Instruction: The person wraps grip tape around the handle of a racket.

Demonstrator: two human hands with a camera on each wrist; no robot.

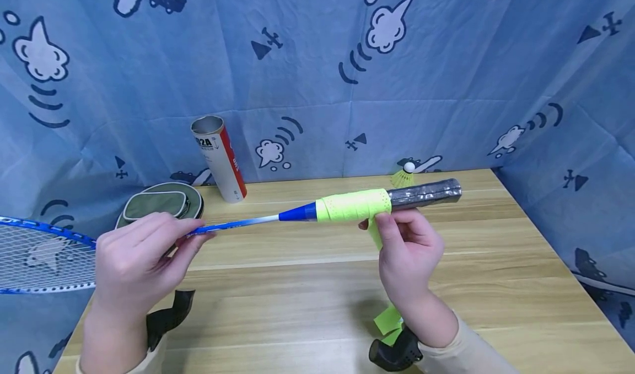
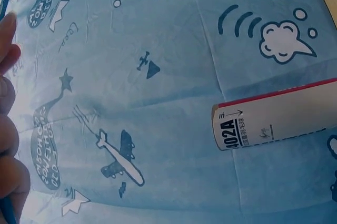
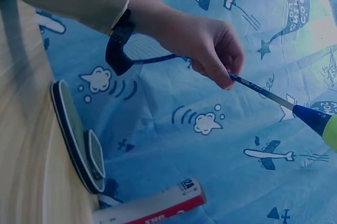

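A blue badminton racket (image 1: 297, 213) is held level above the table, its strung head at the left and its handle at the right. My left hand (image 1: 141, 258) pinches the slim shaft near the head, also seen in the right wrist view, where the shaft (image 3: 263, 92) leads to a blue cone. Yellow-green grip tape (image 1: 352, 204) is wound round the handle from the cone to about midway. Beyond it the dark, shiny handle end (image 1: 426, 193) is bare. Below the last turn, my right hand (image 1: 412, 252) pinches the tape's loose strip between thumb and fingers.
On the wooden table (image 1: 297, 308) a shuttlecock tube (image 1: 220, 164) stands at the back, beside a green zipped case (image 1: 156, 203). A yellow shuttlecock (image 1: 404, 176) sits behind the handle. Green strips (image 1: 389, 324) show by the right wrist. A blue patterned curtain (image 1: 307, 59) hangs behind.
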